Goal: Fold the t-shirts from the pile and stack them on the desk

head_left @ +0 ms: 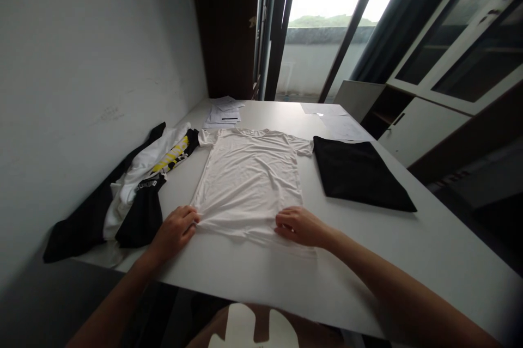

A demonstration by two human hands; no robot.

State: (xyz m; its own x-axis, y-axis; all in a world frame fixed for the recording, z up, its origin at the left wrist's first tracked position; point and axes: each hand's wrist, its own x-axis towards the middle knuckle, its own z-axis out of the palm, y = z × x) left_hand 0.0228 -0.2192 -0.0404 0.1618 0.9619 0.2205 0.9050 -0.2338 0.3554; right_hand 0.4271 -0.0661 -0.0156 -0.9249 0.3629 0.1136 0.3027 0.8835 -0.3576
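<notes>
A white T-shirt (249,179) lies spread on the white table (261,285), its collar towards the far end and its hem towards me. Creases run across its front, mostly fanning out from the lower left corner. At that corner my left hand (178,228) pinches the fabric between thumb and fingers, pulling it into a point. My right hand (300,225) rests on the lower right part of the shirt, fingers curled and closed on the cloth there. The hem to the right of this hand lies flat on the table.
A dark folded cloth (359,174) lies right of the shirt. Along the left wall (102,65) is a heap of black, white and yellow-printed clothes (143,184). Papers (224,113) lie at the far left, more sheets (339,122) at the far right. Cabinets (425,124) stand beyond the right edge.
</notes>
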